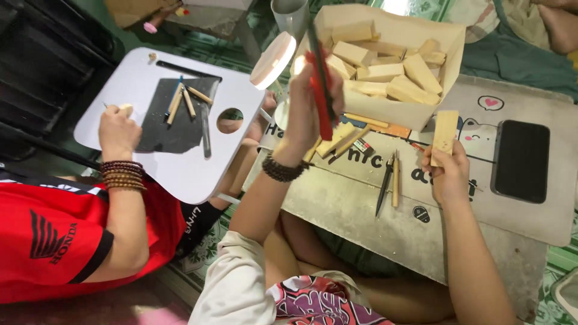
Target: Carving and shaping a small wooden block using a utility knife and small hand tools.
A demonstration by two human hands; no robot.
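Note:
My left hand [307, 105] is raised over the table edge and grips a red-handled tool [321, 99] with a dark shaft, held upright. My right hand [448, 171] holds a pale rectangular wooden block [445, 128] just below an open cardboard box [448, 45] filled with several similar wood blocks [385, 69]. A beaded bracelet circles my left wrist. On the low table [355, 204] between my hands lie two carving tools [390, 180], one dark and one wooden-handled, and a few wood strips [343, 139].
A black phone [521, 160] lies on the table's right. To the left a person in a red shirt [54, 235] works a small wood piece [125, 109] on a white lap table [180, 168] carrying a dark mat and several tools. A round lamp [273, 60] stands between.

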